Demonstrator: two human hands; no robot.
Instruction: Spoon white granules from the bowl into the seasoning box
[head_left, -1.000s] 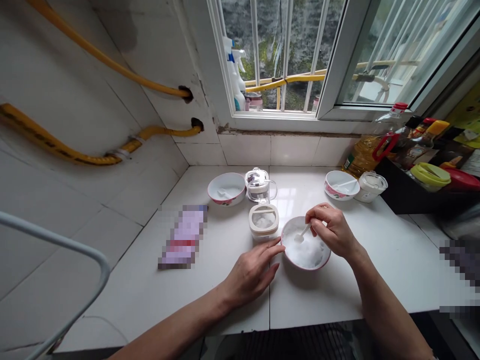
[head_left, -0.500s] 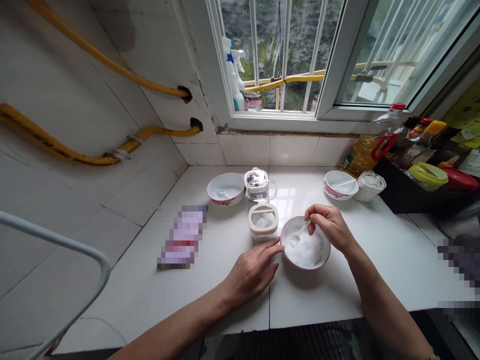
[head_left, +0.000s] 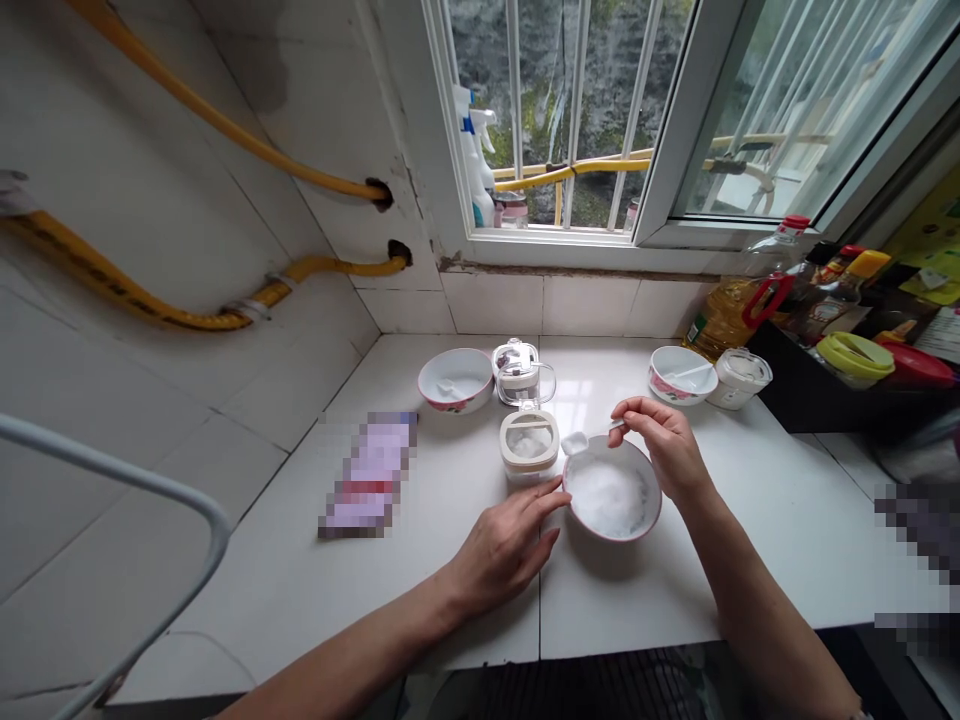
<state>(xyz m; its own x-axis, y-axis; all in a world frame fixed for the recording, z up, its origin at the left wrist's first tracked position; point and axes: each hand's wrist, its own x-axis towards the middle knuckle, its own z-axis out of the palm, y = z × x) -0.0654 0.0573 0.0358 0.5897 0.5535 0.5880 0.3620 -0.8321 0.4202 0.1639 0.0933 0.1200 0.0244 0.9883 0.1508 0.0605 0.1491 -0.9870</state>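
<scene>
My right hand (head_left: 664, 440) pinches the handle of a small white spoon (head_left: 576, 443). The spoon's head is above the far left rim of a pink-rimmed bowl (head_left: 651, 505), close to an open seasoning jar (head_left: 531, 472). White granular powder (head_left: 611, 490) covers the bottom of the bowl. With fingers stretched out, my left hand (head_left: 510, 535) touches the bowl's left rim, its thumb apart from the fingers. Some white powder lies in the open jar, whose clear lid (head_left: 536, 383) is tipped back.
Behind the jar stands another clear-lidded jar (head_left: 516, 352), beside a bowl with a spoon (head_left: 457, 395). A flowered bowl (head_left: 679, 388), a lidded jar (head_left: 742, 380) and an oil bottle (head_left: 724, 310) are at back right. A blurred purple packet (head_left: 367, 475) lies left.
The spoon has risen out of the powder and moved left and away from me, over the bowl's rim toward the open jar. My left hand has stayed at the bowl.
</scene>
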